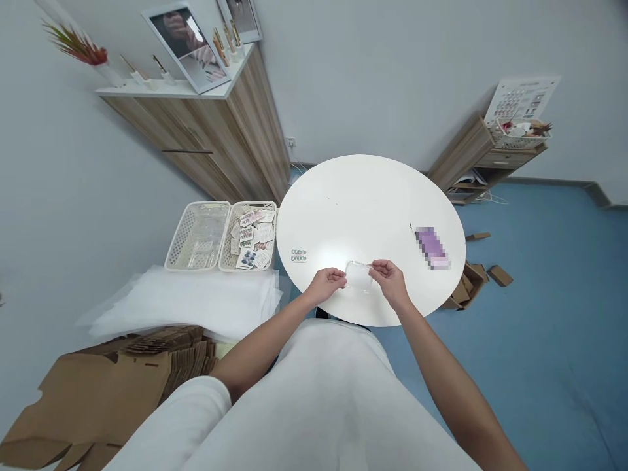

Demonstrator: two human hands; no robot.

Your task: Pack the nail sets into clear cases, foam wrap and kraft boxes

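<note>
A clear plastic piece (358,279) is over the table's (363,203) near part, its left edge pinched in the left hand (328,284), its upper right corner in the right hand (390,282). A basket of cards (235,216) sits left of the table.

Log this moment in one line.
left hand: gripping clear plastic piece; right hand: gripping its opposite side; white table: patterned card, blurred purple item

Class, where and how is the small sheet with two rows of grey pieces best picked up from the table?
Probably by two opposite outer edges of the small sheet, pinched lightly, clear of its middle. It lies flat on the table, so come from above, on its near right side: the left hand is closest there, though it holds the clear plastic.
</note>
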